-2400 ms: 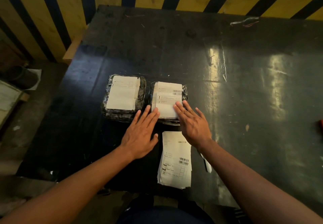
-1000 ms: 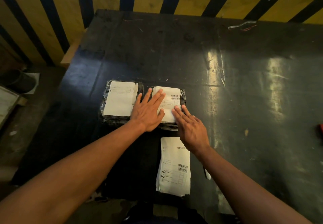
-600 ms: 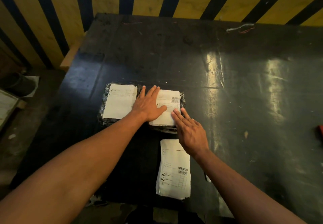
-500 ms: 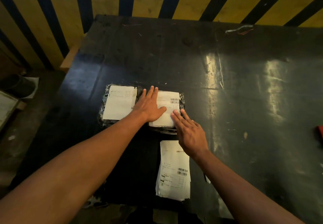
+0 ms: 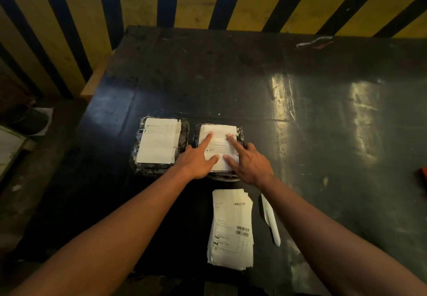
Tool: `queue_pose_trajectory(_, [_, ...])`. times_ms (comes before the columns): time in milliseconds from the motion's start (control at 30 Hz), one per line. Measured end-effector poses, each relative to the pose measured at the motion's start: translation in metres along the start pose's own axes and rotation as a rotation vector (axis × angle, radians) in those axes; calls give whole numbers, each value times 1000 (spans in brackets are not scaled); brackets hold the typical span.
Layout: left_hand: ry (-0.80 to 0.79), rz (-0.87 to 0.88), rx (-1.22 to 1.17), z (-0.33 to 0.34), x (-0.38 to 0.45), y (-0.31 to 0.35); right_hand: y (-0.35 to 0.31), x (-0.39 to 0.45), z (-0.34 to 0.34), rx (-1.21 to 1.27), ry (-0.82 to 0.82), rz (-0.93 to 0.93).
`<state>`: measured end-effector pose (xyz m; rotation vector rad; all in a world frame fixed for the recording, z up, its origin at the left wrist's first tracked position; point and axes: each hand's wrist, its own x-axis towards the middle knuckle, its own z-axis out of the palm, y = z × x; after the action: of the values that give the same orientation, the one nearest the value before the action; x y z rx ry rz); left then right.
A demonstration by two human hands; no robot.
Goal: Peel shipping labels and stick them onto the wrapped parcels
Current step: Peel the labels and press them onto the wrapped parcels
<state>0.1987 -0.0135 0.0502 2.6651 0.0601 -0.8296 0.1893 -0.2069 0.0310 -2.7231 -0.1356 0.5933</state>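
Two parcels wrapped in black plastic lie side by side on the dark table [image 5: 323, 133]. The left parcel [image 5: 182, 133] carries a white label [image 5: 158, 143]. The right parcel [image 5: 240, 131] carries a label with barcodes [image 5: 219, 144]. My left hand [image 5: 196, 160] and my right hand [image 5: 250, 162] both rest on that right label, each with forefinger and thumb stretched out and pressing the paper flat. A stack of unpeeled shipping labels [image 5: 231, 228] lies nearer to me, between my forearms.
A strip of white backing paper [image 5: 270, 219] lies right of the label stack. Loose wire scraps [image 5: 315, 42] sit at the table's far edge, below the yellow and black striped wall. A red object [image 5: 424, 173] shows at the right edge. The floor drops away on the left.
My left hand slid from the label's left edge onto its middle. My right hand moved up from the lower corner onto the label. Both now press with spread forefinger and thumb.
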Motion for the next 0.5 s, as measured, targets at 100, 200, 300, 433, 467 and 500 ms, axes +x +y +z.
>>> queue_pose_trajectory(100, [11,-6,-9,-1,2,1,-2,14,-6,89,-54,3])
queue_pose_trajectory(200, [75,-19,15,-4,-3,7,-1,20,-8,154,-47,-19])
queue_pose_trajectory(300, [125,-33,51,-13,-6,16,2,22,-11,242,13,15])
queue_pose_trajectory(433, [205,-18,54,-34,-5,26,1,24,-25,345,62,8])
queue_pose_trajectory(467, [224,-2,60,-39,-5,28,1,24,-28,360,81,3])
queue_pose_trajectory(500, [238,17,59,-43,-5,31,2,24,-30,379,107,4])
